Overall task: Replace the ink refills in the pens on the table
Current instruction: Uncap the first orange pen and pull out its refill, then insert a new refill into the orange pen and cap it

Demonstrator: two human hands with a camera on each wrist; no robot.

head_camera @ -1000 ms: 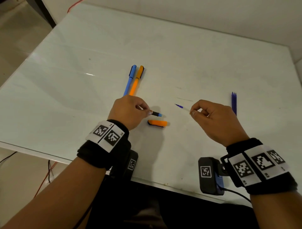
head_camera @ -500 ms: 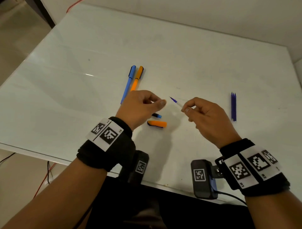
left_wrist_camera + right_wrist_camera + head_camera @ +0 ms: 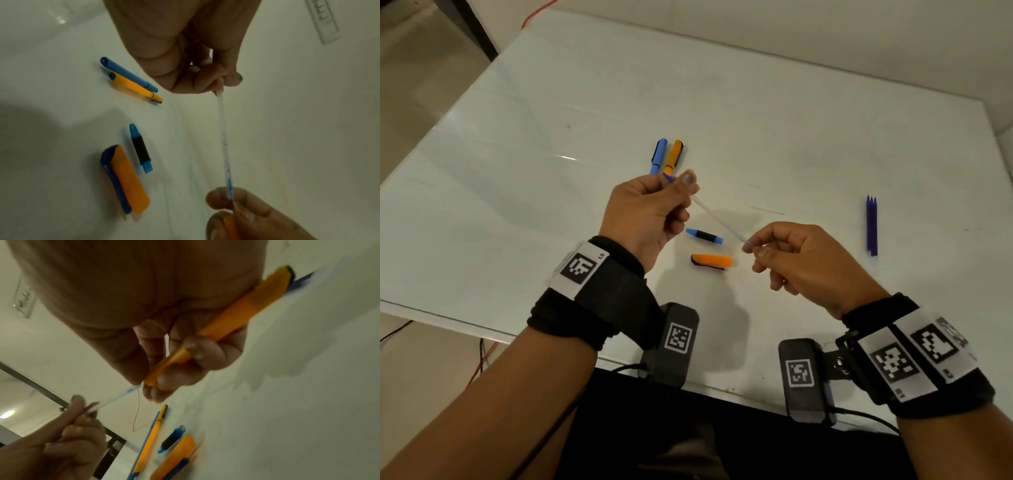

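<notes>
My left hand [image 3: 677, 187] pinches the blue tip end of a clear, nearly empty refill [image 3: 717, 219] above the table. The refill's other end goes into an orange pen barrel [image 3: 226, 318], which my right hand [image 3: 751, 248] grips; the head view hides most of the barrel. In the left wrist view the refill [image 3: 223, 138] runs from my left fingers down to the right hand's fingertips [image 3: 236, 209]. Under the hands lie a blue and black grip section [image 3: 704, 236] and an orange cap [image 3: 711, 262]. Three full blue refills [image 3: 871, 226] lie at the right.
A capped blue pen [image 3: 659, 156] and a capped orange pen [image 3: 674, 156] lie side by side just beyond my left hand. The white table [image 3: 551, 205] has its near edge under my wrists. A wall runs along the far side.
My left hand let go of the blue grip section on the table, took the refill's tip and drew it up and left, out of the barrel. The right hand stayed almost still.
</notes>
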